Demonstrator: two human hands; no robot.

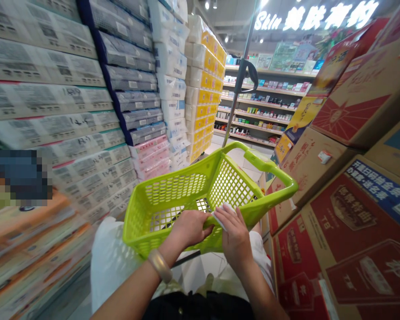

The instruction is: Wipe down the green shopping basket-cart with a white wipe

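Note:
A lime green shopping basket (173, 195) on wheels stands in front of me with its grid walls bare and nothing visible inside. My left hand (190, 227) is curled at the basket's near rim, its fingers closed by a small white piece of paper or cloth (224, 210). My right hand (235, 235) lies over that white piece with fingers together, pressing it against the rim. A pale bangle (160, 265) sits on my left wrist. The basket's green handle (270, 166) arches at the right, and a grey pull rod (238, 84) rises behind it.
Stacked packs of tissue and paper rolls (86, 111) form a wall on the left. Red and brown cardboard cartons (353, 213) are piled close on the right. The narrow aisle runs ahead toward shelves of small goods (263, 111) under a lit sign.

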